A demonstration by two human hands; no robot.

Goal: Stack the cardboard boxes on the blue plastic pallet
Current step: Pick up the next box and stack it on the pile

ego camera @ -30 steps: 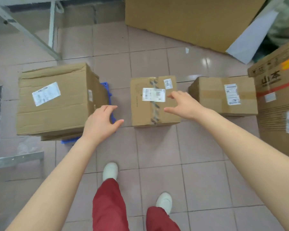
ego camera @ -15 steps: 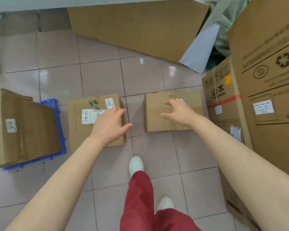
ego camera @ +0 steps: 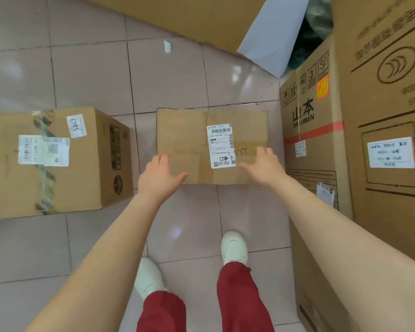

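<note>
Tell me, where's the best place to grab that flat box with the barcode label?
Probably the two short ends of the flat box, coming down from above: it lies low and wide on the floor, and the left hand and right hand are open over its near corners.

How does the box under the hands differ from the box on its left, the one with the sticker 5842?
The middle box looks flatter; the left box stands taller, showing a printed side. The middle box carries one upright white label with handwriting beside it; the left box carries a wide label, a small numbered sticker and worn dark tape. Both hands, left and right, are open over the middle box; nothing reaches for the left box. Both are brown cardboard on the tiled floor.
</note>
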